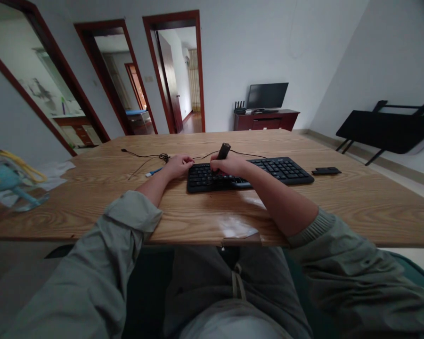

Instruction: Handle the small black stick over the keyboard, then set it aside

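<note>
A black keyboard (268, 170) lies on the wooden table (339, 197) in front of me. My right hand (229, 165) is closed round a dark stick-shaped tool (223, 151), its lower end down on the keys at the keyboard's left half. My left hand (178, 165) rests at the keyboard's left end, fingers curled against its edge; I cannot see anything in it. A thin black cable (151, 156) runs across the table behind both hands. A small blue object (152, 173) lies just left of my left hand.
A small black flat device (326, 171) lies right of the keyboard. At the table's left edge sit a clear bag with blue and yellow contents (7, 181) and white paper (56, 169). Clear tape (236, 228) shines at the near edge. A folded black table (385, 129) leans at the right wall.
</note>
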